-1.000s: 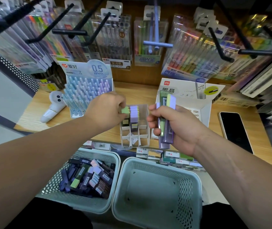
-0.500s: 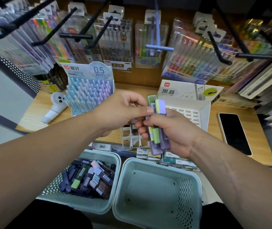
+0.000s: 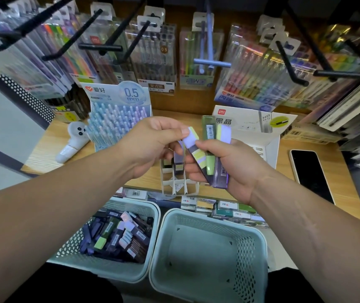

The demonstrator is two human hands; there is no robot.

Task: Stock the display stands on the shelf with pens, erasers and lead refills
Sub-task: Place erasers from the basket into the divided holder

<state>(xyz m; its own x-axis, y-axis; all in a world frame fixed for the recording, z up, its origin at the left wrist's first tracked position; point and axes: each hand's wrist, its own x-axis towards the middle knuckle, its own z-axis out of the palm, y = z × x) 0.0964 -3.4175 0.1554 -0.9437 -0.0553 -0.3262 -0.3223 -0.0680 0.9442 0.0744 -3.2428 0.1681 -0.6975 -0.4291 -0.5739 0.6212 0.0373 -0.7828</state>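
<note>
- Head camera: my left hand [image 3: 152,147] is pinching the lilac cap of one lead refill case [image 3: 197,157] between thumb and forefinger. The case is slanting down towards my right palm.
- My right hand [image 3: 235,171] is gripping a bundle of lead refill cases [image 3: 218,165], with the fingers curling under them and the thumb lying across the top. The pinched case is touching the left side of this bundle.
- The bundle is mixing green and purple cases, and one green case is sticking up highest with its barcode facing me.
- Both hands are hovering just above the divided display stand [image 3: 174,188], a white tray of small compartments that is standing near the front edge of the wooden shelf [image 3: 43,156].
- A few stocked refill cases [image 3: 178,166] are standing upright in the stand's rear compartments.
- A white HB 0.5 lead box [image 3: 251,127] is standing just behind my right hand.
- A 0.5 mm pen display [image 3: 117,119], packed with pale blue and lilac pens, is standing behind my left hand. A small white gadget [image 3: 72,141] is lying just to its left.
- A phone [image 3: 310,171] is lying screen up on the shelf, well to the right.
- Below the shelf edge two pale green baskets are sitting side by side. The left basket [image 3: 135,201] is holding loose refill cases [image 3: 117,237], with the right basket [image 3: 196,215] touching it.
- Hanging pen packs [image 3: 152,57] are dangling from black hooks above the shelf.
</note>
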